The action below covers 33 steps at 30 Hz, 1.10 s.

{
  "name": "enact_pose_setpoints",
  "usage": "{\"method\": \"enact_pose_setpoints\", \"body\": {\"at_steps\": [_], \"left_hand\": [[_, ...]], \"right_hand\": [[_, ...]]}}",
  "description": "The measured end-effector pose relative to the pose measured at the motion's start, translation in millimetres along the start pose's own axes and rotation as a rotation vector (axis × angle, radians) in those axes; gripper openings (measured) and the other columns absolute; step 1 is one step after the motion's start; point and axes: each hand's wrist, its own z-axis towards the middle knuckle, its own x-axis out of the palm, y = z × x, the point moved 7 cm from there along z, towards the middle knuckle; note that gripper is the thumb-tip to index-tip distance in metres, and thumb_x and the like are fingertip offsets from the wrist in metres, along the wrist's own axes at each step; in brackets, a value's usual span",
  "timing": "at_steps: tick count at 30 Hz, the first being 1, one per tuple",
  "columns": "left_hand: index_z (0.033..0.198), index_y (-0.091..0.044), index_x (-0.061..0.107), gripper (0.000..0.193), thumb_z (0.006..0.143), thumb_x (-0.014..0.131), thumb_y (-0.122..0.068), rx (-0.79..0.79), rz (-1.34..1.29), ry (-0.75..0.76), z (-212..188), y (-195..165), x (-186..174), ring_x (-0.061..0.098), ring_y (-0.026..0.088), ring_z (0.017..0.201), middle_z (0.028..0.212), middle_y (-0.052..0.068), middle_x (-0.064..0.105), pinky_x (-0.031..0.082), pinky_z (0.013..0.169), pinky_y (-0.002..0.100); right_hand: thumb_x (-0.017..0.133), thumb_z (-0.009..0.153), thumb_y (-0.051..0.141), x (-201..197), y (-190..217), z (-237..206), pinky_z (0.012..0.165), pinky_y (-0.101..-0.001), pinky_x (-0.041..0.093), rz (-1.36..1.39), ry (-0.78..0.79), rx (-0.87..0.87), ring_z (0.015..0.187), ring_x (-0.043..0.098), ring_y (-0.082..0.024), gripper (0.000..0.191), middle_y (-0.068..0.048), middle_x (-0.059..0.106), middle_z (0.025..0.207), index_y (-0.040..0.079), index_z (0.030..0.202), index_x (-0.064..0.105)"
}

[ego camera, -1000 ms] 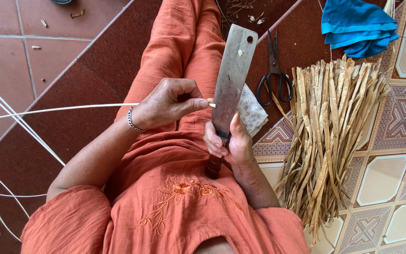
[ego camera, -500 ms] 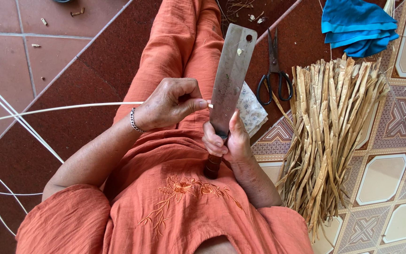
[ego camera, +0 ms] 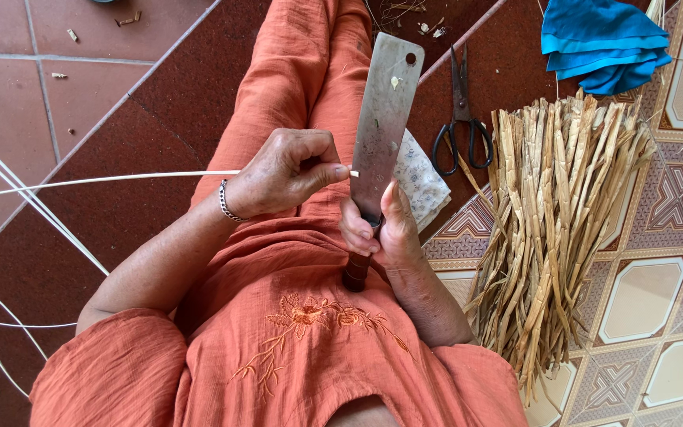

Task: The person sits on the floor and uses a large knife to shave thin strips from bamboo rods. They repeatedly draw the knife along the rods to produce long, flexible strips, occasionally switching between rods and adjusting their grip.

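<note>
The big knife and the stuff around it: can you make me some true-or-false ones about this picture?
1. The right hand holds the big flat metal knife by its handle, blade pointing away. True.
2. The left hand pinches a thin pale cane strip against the blade. True.
3. The black-handled scissors lie on the person's lap. False: they lie on the floor beside the leg.
4. The bundle of dry straw-coloured leaf strips is on the person's left. False: it lies on the right.
5. The folded blue cloth lies on the floor beyond the bundle. True.
</note>
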Motion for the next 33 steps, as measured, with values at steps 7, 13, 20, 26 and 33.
{"method": "enact_pose_setpoints", "body": {"at_steps": [7,13,20,26,33], "left_hand": [[0.086,-0.003,0.065,0.025,0.099,0.076,-0.022,-0.021,-0.065,-0.044,1.2,3.5,-0.9,0.055,0.008,0.066,0.074,0.003,0.06,0.046,0.057,0.028],[0.107,-0.005,0.074,0.02,0.101,0.068,-0.023,-0.232,-0.278,0.179,-10.7,24.5,10.3,0.052,0.003,0.066,0.074,-0.004,0.063,0.045,0.057,0.023],[0.095,-0.001,0.072,0.021,0.098,0.075,-0.021,-0.307,-0.316,0.055,-17.4,36.1,17.3,0.051,0.001,0.064,0.072,-0.004,0.062,0.044,0.053,0.021],[0.092,-0.001,0.071,0.018,0.097,0.075,-0.018,-0.194,-0.185,0.036,-16.0,22.4,15.9,0.052,-0.001,0.061,0.069,-0.004,0.063,0.045,0.052,0.02],[0.092,-0.001,0.07,0.016,0.098,0.074,-0.015,-0.161,-0.176,-0.013,-18.3,23.3,22.5,0.05,0.0,0.059,0.066,-0.004,0.06,0.042,0.05,0.021]], "right_hand": [[0.041,0.112,0.057,8.5,13.2,5.6,0.04,-0.0254,0.035,-0.126,-0.063,-0.04,0.045,0.036,-0.009,0.06,-0.005,0.05,0.07,0.01,0.148,0.046],[0.042,0.104,0.059,19.2,25.5,1.5,0.034,-0.0235,0.034,-0.273,-0.099,-0.124,0.039,0.039,-0.009,0.069,-0.013,0.058,0.069,0.017,0.156,0.027],[0.041,0.11,0.056,5.9,10.1,-7.1,0.04,-0.0264,0.033,0.033,-0.04,0.002,0.045,0.035,-0.01,0.068,-0.009,0.051,0.07,0.006,0.155,0.041],[0.039,0.111,0.055,-5.4,1.7,-11.5,0.039,-0.0253,0.032,0.052,-0.066,0.033,0.044,0.034,-0.008,0.065,-0.003,0.046,0.066,0.006,0.152,0.046],[0.044,0.11,0.054,-8.1,5.1,-15.8,0.038,-0.0255,0.033,-0.058,-0.087,-0.022,0.044,0.035,-0.008,0.063,-0.002,0.045,0.066,0.006,0.151,0.048]]}}
